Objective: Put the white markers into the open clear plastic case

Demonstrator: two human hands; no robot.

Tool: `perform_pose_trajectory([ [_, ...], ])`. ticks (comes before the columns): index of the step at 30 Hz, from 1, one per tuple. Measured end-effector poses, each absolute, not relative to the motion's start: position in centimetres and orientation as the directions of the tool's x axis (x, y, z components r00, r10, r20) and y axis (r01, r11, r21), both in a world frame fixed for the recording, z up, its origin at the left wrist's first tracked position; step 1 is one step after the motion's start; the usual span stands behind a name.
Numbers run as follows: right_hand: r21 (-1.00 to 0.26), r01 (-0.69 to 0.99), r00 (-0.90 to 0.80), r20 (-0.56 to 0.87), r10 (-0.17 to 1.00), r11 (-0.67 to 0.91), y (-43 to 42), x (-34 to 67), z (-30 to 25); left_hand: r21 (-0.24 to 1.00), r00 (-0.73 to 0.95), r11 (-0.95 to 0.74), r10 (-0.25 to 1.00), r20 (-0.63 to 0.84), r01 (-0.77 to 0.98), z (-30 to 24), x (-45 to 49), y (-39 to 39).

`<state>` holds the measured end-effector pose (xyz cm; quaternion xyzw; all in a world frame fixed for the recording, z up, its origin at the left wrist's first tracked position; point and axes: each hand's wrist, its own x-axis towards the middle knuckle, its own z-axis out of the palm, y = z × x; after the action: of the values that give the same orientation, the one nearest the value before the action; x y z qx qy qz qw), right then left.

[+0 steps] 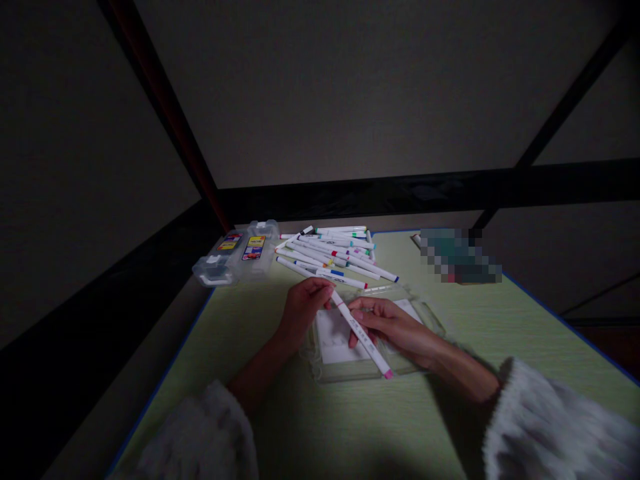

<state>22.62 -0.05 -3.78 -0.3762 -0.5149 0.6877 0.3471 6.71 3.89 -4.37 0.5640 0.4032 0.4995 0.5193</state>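
Observation:
My left hand [303,308] and my right hand [390,325] together hold one white marker with pink ends [361,333]. The left fingers pinch its upper end; the right fingers curl round its middle, and its lower pink tip points toward me. The marker hangs just above a clear plastic case [434,319] with a white insert, lying on the pale green table [280,427]. A pile of several white markers with coloured caps [334,255] lies just beyond the hands.
A clear plastic lidded box with coloured stickers [239,255] stands at the table's far left. A blurred dark green object [457,257] lies far right. A dark frame and wall rise behind the table. Fluffy white sleeves cover both forearms.

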Motion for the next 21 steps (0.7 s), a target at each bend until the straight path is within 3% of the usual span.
perform_pose_trajectory([
  [5, -0.967, -0.116, -0.492, -0.144, 0.859, -0.228, -0.01, 22.72, -3.82, 0.989, 0.125, -0.117, 0.984, 0.127, -0.087, -4.37, 6.55, 4.08],
  [11, -0.976, -0.161, -0.585, -0.025, 0.811, -0.146, -0.24, 22.85, -3.8, 0.982, 0.079, -0.119, 0.988, 0.131, -0.143, -4.94, 6.18, 4.71],
  [21, -0.958, -0.236, -0.677, 0.042, 0.735, -0.162, -0.4, 23.12, -4.12, 0.987, 0.067, -0.103, 0.991, 0.112, -0.124, -4.94, 6.06, 4.75],
])
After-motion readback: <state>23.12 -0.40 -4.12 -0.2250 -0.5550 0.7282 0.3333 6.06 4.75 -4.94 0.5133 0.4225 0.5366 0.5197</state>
